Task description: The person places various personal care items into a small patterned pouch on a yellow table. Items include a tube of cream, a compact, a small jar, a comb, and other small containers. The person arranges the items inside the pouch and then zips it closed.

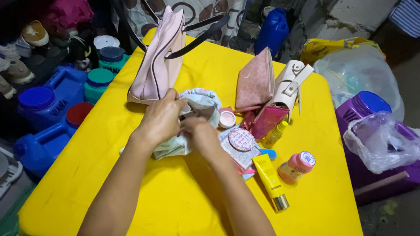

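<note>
A small floral fabric pouch [193, 118] is gripped at its mouth by both hands; left hand [161, 118] fingers are curled over the near rim, right hand [201, 133] fingers are pinched on the opposite edge, partly tucked inside. Pouch is rested on the yellow table [189, 216]. Just right of the fingers a round patterned compact [241, 139] and small pink-lidded jar [227, 119] are seen; farther right a yellow tube [271, 179] and pink bottle [296, 166]. Beyond the left fingers a pink handbag [158, 62] is stood upright. Judged best: opening kept spread wide, cloth held taut, neighbouring items not nudged.
</note>
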